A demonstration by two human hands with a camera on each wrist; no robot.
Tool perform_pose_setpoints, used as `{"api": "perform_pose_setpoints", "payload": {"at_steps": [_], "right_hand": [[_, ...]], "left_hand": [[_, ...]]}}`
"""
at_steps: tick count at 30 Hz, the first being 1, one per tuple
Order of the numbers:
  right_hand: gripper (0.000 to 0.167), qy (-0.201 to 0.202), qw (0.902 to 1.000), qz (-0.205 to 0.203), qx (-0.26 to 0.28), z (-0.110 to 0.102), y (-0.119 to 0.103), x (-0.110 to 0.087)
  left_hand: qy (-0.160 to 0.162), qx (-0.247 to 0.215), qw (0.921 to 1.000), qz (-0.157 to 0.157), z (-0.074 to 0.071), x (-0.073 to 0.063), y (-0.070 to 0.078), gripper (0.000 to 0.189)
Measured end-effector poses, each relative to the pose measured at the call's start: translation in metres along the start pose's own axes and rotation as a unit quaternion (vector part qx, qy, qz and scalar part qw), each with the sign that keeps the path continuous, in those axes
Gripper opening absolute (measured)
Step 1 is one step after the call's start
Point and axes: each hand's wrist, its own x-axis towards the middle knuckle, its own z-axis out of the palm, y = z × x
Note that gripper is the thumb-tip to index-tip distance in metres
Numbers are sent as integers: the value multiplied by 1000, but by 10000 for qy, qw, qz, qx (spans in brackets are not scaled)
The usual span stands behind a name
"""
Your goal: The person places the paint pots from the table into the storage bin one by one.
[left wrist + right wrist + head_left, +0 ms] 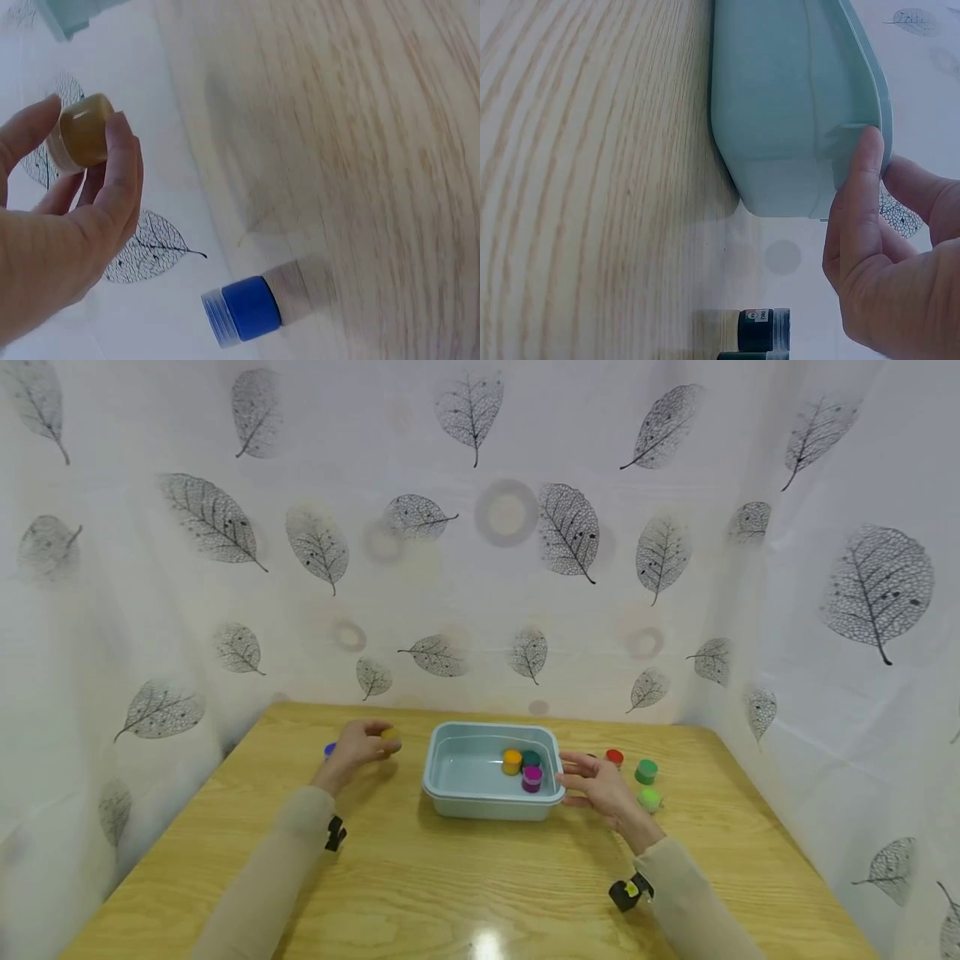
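Note:
My left hand (360, 750) pinches a small paint jar (86, 131), yellow-brown with a clear lid, between thumb and fingers above the table's left side. A blue paint jar (250, 309) stands close by, partly covered by that hand in the head view. At the pale blue-green plastic bin (487, 808), my right hand (603, 789) holds the right end of the rim, with fingertips against the outside wall in the right wrist view. Inside the bin, an orange jar (512, 762), a dark teal jar (531, 760) and a magenta jar (532, 779) sit together toward the right.
Right of the bin stand a red jar (614, 757), a green jar (647, 771) and a light green jar (649, 799). A dark jar (755, 330) is near them, mostly hidden by the right hand from above. A leaf-print curtain (465, 593) surrounds the wooden table (420, 885).

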Motion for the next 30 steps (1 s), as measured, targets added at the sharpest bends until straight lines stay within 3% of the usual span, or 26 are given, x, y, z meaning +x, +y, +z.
{"api": "perform_pose_setpoints", "payload": {"at_steps": [7,11,19,30], "right_hand": [[56,-26,10000,13,17,1,0,2],[56,4,10000,62,48,1,1,2],[56,17,10000,26,8,0,1,1],[56,-4,10000,21,-10,-1,1,0]], "left_hand": [[357,24,9984,427,14,2,-5,59],[535,47,9973,497,23,2,-2,60],[658,-209,9950,720,43,-1,8,58],[941,-58,9899,1063,69,-4,13,51]]}}
